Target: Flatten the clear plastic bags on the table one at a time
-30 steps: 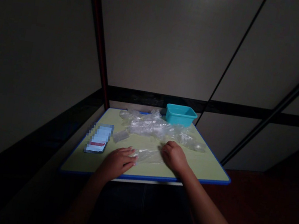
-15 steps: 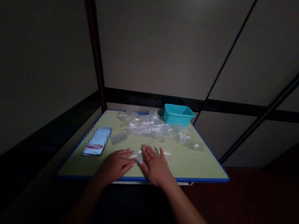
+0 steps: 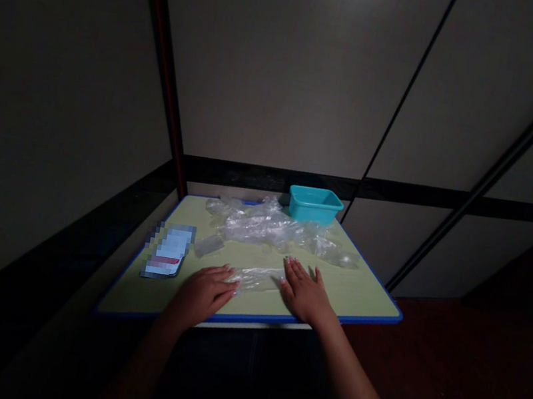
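Note:
A clear plastic bag [image 3: 258, 279] lies flat and slightly wrinkled near the front of the table. On its left end rests my left hand [image 3: 201, 292], palm down with the fingers stretched out. My right hand [image 3: 306, 292] presses on the bag's right end, fingers flat and thumb a little apart. Beyond the hands spreads a heap of crumpled clear plastic bags [image 3: 267, 226]. A small folded piece of clear plastic [image 3: 209, 245] sits left of the heap.
The pale yellow table [image 3: 362, 296] has a blue edge. At the back right stands a turquoise plastic basket [image 3: 314, 211]. A phone [image 3: 169, 251] with a lit, blurred screen lies at the left. Panelled walls [image 3: 287, 68] close in behind and to the left.
My right hand has slid to the right along the bag, so more of the bag shows between the hands. My left hand has stayed on the left end.

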### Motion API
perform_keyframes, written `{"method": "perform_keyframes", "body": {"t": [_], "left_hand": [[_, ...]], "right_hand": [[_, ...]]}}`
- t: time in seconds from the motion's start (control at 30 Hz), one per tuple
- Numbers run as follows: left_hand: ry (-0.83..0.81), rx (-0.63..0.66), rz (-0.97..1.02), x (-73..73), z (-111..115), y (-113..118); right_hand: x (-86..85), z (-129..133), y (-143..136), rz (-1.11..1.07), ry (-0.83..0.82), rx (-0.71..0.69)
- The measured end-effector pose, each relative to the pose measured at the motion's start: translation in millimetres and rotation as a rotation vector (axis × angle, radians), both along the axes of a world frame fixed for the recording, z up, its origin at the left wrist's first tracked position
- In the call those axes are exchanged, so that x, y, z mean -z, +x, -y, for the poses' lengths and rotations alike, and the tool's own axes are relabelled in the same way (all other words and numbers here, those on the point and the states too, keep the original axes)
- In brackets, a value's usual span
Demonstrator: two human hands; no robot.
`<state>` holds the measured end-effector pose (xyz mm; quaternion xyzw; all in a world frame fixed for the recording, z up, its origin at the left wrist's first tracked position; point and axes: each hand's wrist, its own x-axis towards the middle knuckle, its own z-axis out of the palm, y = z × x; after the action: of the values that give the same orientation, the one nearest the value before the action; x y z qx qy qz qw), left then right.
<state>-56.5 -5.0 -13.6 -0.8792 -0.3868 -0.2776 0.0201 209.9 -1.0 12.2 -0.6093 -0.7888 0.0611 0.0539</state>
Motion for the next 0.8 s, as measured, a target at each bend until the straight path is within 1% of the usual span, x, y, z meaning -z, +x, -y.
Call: {"method": "perform_keyframes", "body": {"t": [0.17,0.27,0.33,0.4,0.47,0.53,0.63,0.7,0.8], "left_hand": [[-0.025,-0.01,-0.003,1.5,-1,-3],[-0.021,-0.069,-0.018,-5.1,2,-1],[-0.035,-0.14,-0.023,-13.3,7,10],[-0.079,-0.204,-0.034,-22.2,14,31],[-0.135,-0.234,-0.066,-28.8,20,60],[-0.219,-0.21,-0.109,-31.3,24,93],[-0.325,-0.152,-0.147,-29.3,20,135],[-0.36,-0.169,-0.139,-27.5,14,153],[-0.41,-0.248,-0.132,-27.1,6,164]], "right_hand": [[4.1,-4,6,0.004,-0.014,0.02],[8.3,-5,6,0.003,-0.008,0.026],[10.2,-6,6,0.01,-0.008,0.029],[10.9,-6,6,0.021,-0.013,0.03],[10.3,-7,6,0.039,-0.019,0.029],[8.6,-7,7,0.07,-0.024,0.02],[5.6,-6,9,0.138,-0.047,-0.02],[4.9,-5,11,0.181,-0.05,-0.051],[6.4,-4,13,0.206,-0.021,-0.071]]}}
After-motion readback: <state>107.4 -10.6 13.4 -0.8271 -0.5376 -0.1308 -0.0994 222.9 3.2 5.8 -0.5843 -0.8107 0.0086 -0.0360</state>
